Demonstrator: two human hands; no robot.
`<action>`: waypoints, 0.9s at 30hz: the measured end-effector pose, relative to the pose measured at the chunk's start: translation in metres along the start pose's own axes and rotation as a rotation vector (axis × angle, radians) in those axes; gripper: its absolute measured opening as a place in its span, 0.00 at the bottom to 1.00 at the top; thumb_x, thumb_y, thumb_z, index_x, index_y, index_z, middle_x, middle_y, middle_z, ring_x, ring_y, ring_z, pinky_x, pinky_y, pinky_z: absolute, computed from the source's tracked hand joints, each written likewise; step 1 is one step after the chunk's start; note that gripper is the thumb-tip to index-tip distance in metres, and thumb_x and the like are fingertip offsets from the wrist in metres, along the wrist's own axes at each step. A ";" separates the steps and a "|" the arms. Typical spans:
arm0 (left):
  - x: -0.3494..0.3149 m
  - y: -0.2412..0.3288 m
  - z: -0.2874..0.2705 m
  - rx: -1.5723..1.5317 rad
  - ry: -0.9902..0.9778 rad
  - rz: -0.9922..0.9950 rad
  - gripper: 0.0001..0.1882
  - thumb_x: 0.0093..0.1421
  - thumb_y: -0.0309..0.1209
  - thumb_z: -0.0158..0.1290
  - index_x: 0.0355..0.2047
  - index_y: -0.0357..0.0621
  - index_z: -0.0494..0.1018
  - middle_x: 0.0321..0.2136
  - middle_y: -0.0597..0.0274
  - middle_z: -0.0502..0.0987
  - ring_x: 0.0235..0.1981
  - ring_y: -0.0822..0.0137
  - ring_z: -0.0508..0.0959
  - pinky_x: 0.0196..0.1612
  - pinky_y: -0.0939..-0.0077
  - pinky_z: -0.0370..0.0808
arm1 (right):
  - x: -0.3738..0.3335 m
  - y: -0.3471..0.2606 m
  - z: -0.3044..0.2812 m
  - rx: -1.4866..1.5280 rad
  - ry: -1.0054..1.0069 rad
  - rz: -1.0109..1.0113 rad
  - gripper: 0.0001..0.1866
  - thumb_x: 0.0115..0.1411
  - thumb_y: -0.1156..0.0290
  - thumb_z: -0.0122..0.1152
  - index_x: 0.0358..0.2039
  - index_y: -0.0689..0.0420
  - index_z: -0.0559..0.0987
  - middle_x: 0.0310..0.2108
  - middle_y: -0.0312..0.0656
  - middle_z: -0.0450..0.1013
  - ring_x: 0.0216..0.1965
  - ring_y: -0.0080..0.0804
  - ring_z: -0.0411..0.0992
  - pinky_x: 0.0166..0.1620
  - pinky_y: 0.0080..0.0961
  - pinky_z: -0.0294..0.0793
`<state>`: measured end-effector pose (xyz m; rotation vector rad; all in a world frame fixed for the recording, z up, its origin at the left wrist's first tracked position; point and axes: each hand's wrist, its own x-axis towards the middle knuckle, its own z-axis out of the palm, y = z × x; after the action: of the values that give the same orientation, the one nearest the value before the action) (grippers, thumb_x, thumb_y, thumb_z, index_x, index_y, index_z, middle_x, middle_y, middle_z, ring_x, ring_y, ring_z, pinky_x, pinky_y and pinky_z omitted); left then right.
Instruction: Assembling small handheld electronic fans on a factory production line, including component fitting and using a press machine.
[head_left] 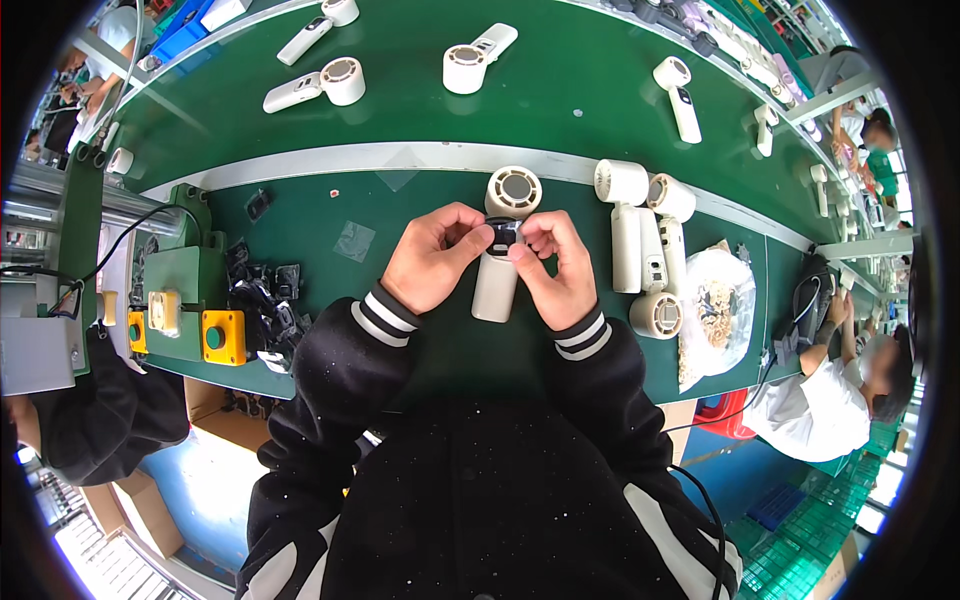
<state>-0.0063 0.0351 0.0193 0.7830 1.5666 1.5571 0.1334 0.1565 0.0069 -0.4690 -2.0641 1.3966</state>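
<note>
Between both my hands is a small glossy black part [503, 238] with a light window in it, possibly a cover piece. My left hand [430, 258] pinches its left edge between thumb and forefinger. The fingertips of my right hand [562, 270] close on its right edge, where something shiny and clear shows. Directly beneath the part lies a white handheld fan [493, 292], its round head pointing away from me and its handle toward me. The part covers the fan's middle, so I cannot tell whether the two touch.
Several white fans [626, 250] lie to the right, beside a clear bag of small beige pieces [716, 312]. Black parts in film [268, 305] are heaped at left near a yellow button box [223, 337]. More fans lie on the green belt [560, 110] beyond a pale rail. Co-workers sit on both sides.
</note>
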 end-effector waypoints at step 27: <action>-0.003 0.001 0.004 0.636 0.109 0.264 0.08 0.60 0.28 0.52 0.40 0.42 0.73 0.34 0.59 0.74 0.33 0.64 0.75 0.39 0.69 0.69 | -0.015 0.005 0.012 0.331 0.025 0.262 0.09 0.60 0.78 0.60 0.31 0.59 0.67 0.23 0.31 0.66 0.22 0.14 0.62 0.26 0.14 0.63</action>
<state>-0.0016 0.0344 0.0204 1.3094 2.1478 1.2876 0.1365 0.1415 -0.0054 -0.6255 -1.7499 1.8352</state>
